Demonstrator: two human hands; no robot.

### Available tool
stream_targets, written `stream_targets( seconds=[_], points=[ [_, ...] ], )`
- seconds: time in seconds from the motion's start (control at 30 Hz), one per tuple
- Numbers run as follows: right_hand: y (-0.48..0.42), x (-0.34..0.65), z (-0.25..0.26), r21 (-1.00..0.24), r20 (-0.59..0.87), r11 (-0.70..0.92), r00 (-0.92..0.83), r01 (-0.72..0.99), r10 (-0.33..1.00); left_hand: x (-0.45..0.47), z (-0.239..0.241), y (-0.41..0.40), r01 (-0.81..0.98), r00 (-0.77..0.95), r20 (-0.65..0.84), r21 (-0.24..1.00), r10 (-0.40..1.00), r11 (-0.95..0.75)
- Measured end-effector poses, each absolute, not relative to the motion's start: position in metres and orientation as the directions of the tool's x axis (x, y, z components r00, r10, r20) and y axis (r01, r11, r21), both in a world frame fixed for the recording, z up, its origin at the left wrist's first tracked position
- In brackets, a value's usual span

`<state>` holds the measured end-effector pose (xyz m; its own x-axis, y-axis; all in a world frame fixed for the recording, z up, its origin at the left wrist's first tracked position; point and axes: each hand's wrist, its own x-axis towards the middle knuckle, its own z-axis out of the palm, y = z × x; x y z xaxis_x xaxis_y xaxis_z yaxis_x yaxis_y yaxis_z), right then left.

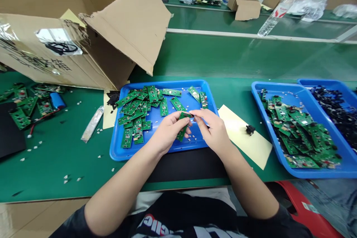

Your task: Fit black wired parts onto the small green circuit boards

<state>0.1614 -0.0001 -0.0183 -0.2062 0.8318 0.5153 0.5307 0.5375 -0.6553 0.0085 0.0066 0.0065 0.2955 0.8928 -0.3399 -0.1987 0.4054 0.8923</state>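
Note:
My left hand (173, 128) is closed around a green circuit board (182, 126), held tilted above the near right part of a blue tray (164, 151). At the board's upper end, my right hand (209, 126) pinches a small dark piece (192, 115), too small and covered to name. The fingertips of both hands almost meet there. Beneath and to the left, several loose green circuit boards (136, 104) are heaped in the tray, with tiny white bits scattered on its floor.
A large open cardboard box (128, 18) stands at back left. Yellow paper (242, 137) bearing a black part (250, 129) lies right of the tray. Farther right are a blue tray of boards (306, 130) and another of black parts (334, 108). A plastic bottle (280, 11) leans behind.

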Motion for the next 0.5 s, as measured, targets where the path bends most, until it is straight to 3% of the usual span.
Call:
stream_targets(
  seconds=[0.17,0.37,0.5],
  points=[
    [0.001,0.16,-0.021,-0.62,0.532,0.561,-0.232,0.548,0.815,0.009,-0.001,0.008,-0.159,0.256,-0.308,0.922,0.916,0.354],
    [-0.004,0.157,-0.014,-0.723,0.473,0.466,-0.125,0.511,0.872,0.007,-0.001,0.007,-0.052,0.218,-0.201,0.975,0.955,0.217],
    [-0.008,0.155,-0.011,-0.719,0.437,0.413,-0.1,0.559,0.894,0.006,0.001,0.006,0.062,0.202,-0.125,0.991,0.971,0.115]
  ],
)
